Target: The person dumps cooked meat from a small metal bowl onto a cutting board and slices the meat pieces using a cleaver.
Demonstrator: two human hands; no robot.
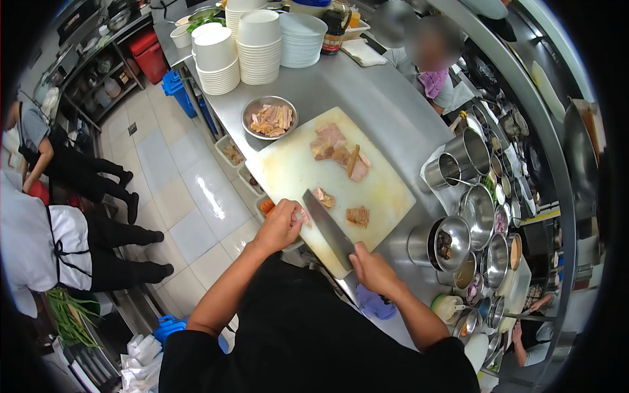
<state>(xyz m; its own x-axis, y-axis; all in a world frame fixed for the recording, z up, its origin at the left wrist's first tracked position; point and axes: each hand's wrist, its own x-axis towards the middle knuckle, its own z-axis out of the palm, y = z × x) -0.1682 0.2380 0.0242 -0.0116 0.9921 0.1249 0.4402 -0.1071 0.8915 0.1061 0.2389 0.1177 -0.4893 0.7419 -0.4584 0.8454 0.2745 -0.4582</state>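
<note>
My right hand (377,270) is wrapped round the handle of a large kitchen knife (329,227), whose broad blade slants over the near part of the white cutting board (282,173). On the left of the blade, my left hand (278,227) is closed, its fingertips pinching a small piece of meat (304,216). Beside the blade lies another meat piece (323,197), and a browned meat piece (358,217) sits to its right. Farther up the board are larger pale meat pieces (329,141). A metal bowl (246,123) of meat strips (272,120) stands at the board's far left corner.
Stacked white bowls (218,75) and plates (301,42) stand at the far end of the steel counter (367,85). Metal pots and bowls (477,209) crowd the right side. Two people (39,242) stand on the left; another person (429,59) is across the counter.
</note>
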